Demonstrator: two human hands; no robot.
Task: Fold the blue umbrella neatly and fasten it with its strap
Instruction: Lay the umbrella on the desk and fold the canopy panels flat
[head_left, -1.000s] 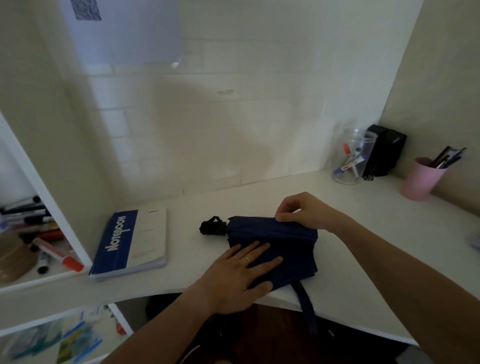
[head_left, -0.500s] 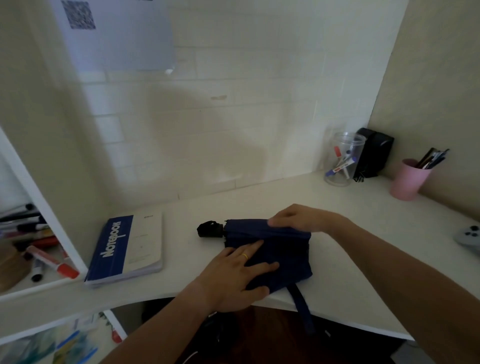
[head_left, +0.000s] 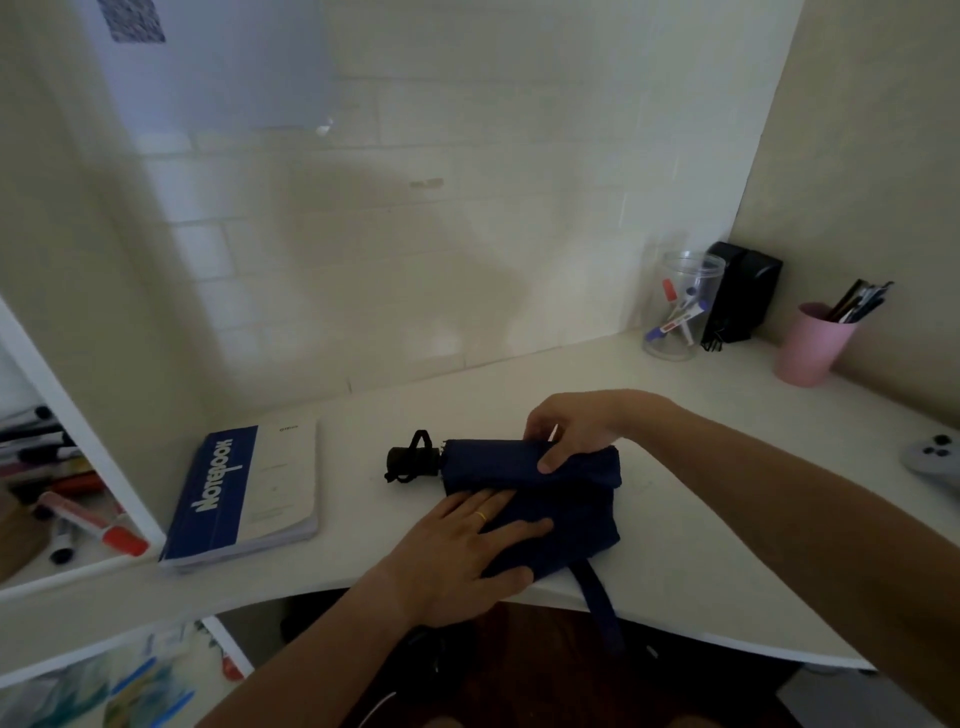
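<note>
The blue umbrella (head_left: 566, 493) lies collapsed on the white desk (head_left: 701, 545), its black handle (head_left: 410, 460) pointing left. The canopy cloth is spread flat toward me, with its far part rolled around the shaft. My right hand (head_left: 571, 431) grips that rolled far edge, thumb on the near side. Flat on the near cloth rests my left hand (head_left: 467, 551), fingers spread, pressing it down. The blue strap (head_left: 600, 603) hangs off the desk's front edge.
A blue and white notebook (head_left: 249, 493) lies left of the umbrella. At the back right stand a clear jar of markers (head_left: 680, 306), a black box (head_left: 740, 299) and a pink pen cup (head_left: 813, 343). A grey controller (head_left: 935, 457) sits at far right. Markers fill a left shelf (head_left: 67, 499).
My right hand has lifted and curled over the far edge of the cloth, rolling it toward me. My left hand has stayed flat on the near cloth.
</note>
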